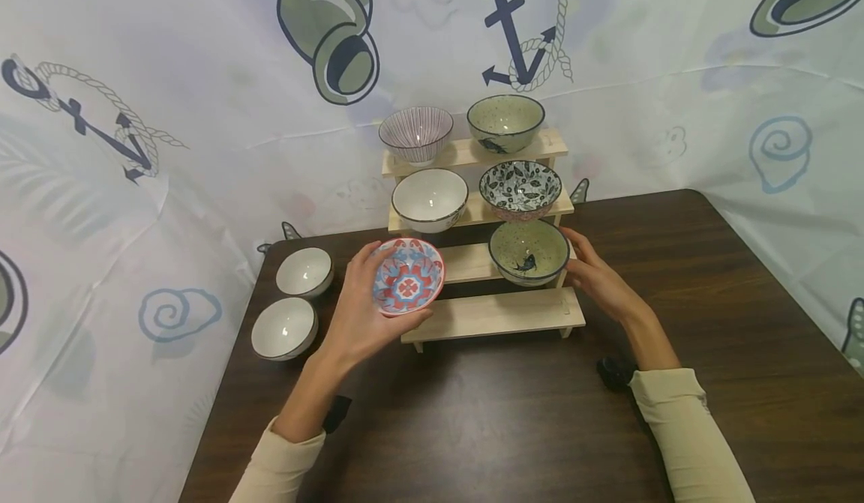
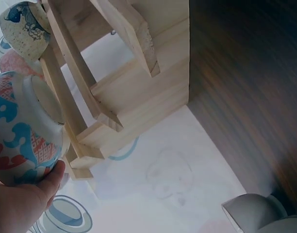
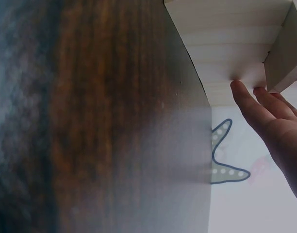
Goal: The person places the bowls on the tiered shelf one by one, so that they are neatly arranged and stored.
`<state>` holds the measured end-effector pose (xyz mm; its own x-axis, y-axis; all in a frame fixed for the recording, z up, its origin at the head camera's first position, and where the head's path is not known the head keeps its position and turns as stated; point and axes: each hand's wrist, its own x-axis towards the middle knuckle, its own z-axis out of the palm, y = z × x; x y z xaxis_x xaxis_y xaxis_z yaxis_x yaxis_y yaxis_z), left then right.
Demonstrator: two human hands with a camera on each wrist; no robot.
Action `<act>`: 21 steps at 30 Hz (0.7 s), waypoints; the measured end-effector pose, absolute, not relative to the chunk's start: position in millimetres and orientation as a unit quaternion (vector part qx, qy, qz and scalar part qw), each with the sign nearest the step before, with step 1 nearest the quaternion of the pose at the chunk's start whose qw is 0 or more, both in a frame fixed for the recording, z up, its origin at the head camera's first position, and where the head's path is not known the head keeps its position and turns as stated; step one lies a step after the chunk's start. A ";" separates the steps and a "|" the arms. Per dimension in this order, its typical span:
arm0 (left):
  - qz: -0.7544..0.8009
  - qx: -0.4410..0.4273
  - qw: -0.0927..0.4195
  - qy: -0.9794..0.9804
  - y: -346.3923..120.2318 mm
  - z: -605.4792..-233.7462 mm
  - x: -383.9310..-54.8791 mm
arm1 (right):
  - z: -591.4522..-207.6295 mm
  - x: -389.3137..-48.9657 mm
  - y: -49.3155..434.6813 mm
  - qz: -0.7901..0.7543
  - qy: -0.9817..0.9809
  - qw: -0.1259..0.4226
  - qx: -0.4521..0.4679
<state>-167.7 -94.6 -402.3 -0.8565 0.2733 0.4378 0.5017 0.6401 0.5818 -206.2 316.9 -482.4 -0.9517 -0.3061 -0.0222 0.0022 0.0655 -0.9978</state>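
My left hand grips a red and blue patterned bowl by its rim, in front of the left part of a tiered wooden stand. In the left wrist view the underside and foot of this patterned bowl show, with the thumb against its wall. My right hand is at the stand's right side, beside a green bowl with a dark fish on a lower tier. Its fingers reach fairly straight to the stand's wooden side panel in the right wrist view.
Higher tiers carry a striped bowl, another green bowl, a white bowl and a black-and-white leaf-patterned bowl. Two white bowls stand on the dark table at left. A printed cloth hangs behind.
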 end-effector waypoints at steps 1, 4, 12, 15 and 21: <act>-0.365 -0.218 0.157 -0.892 -94.0 -402.8 -167.9 | -482.3 -206.1 317.0 -0.675 0.722 0.114 -0.106; -0.364 -0.220 0.158 -0.891 -92.0 -404.8 -168.9 | -482.3 -205.7 317.5 -0.674 0.722 0.113 -0.108; -0.369 -0.223 0.155 -0.889 -85.8 -406.8 -171.7 | -482.1 -205.5 317.6 -0.672 0.724 0.112 -0.111; -0.369 -0.223 0.152 -0.890 -84.0 -407.7 -173.1 | -481.6 -205.7 316.9 -0.672 0.724 0.112 -0.108; -0.375 -0.224 0.149 -0.887 -80.0 -409.9 -175.2 | -479.6 -204.6 316.1 -0.675 0.722 0.112 -0.103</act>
